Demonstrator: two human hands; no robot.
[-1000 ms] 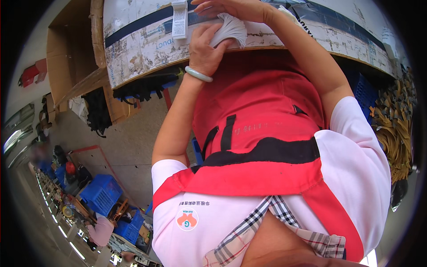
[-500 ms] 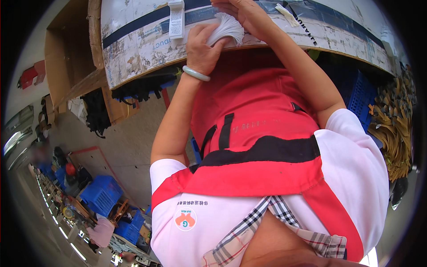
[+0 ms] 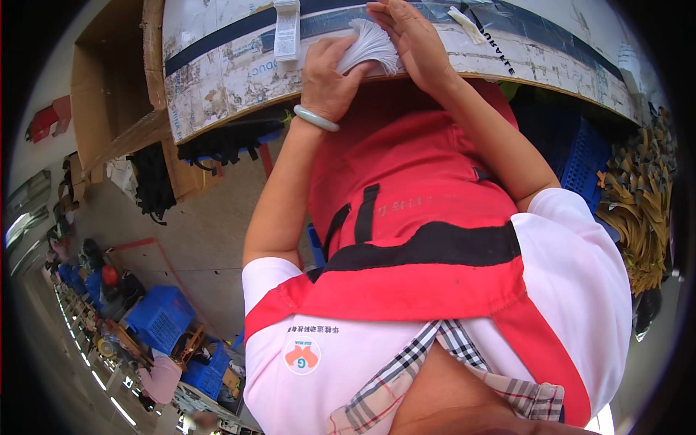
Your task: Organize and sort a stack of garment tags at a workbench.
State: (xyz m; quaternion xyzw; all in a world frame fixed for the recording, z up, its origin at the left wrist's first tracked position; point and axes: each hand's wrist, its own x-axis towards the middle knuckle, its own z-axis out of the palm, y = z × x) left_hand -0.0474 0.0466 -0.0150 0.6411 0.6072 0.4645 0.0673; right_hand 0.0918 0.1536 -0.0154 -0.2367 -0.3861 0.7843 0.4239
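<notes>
Worn and taped over with dark strips, the tabletop (image 3: 217,72) runs across the top of the view, its near edge curving just above the person's red apron (image 3: 413,188). A white stack of thin sheets (image 3: 371,45) lies on the tabletop close to that near edge, fanned at its upper end. The left hand (image 3: 328,76), with a pale green bangle (image 3: 316,119) at the wrist, curls its fingers around the stack's left side and grips it. The right hand (image 3: 413,40) lies flatter, fingers only slightly bent, pressing against the stack's right side and top. Left of the stack, a white strip-shaped label (image 3: 287,29) lies on the tabletop, just apart from the left hand. Right of the stack, the tabletop stretches on with only a small white scrap (image 3: 465,22) on it. Beyond the tabletop's left end stands an open cardboard box (image 3: 123,94).
</notes>
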